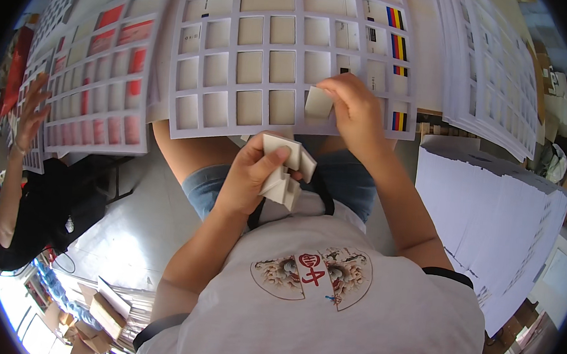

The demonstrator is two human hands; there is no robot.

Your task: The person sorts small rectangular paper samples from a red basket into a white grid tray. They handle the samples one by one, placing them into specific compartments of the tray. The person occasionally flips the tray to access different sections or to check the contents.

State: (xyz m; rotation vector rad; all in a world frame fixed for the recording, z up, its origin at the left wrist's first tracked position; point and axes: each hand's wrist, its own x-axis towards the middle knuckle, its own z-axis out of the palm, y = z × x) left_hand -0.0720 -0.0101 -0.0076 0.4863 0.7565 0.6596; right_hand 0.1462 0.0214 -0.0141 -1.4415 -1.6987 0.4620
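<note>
My left hand is closed around a small, uneven stack of off-white rectangular pieces, its thumb pressing on the top one. Between thumb and fingers, my right hand pinches a single beige rectangular piece. That piece is held over the lower row of a large white grid sheet with rectangular openings. Beige fills several openings in its middle columns, while others look whiter. My right hand covers some openings near it. Bars of blue, red, yellow and black show in the sheet's right column.
Another person's hand reaches toward a second grid sheet at left, with red patches in its openings. More grid sheets are stacked at right, above a tall white stack. Cardboard boxes lie at lower left.
</note>
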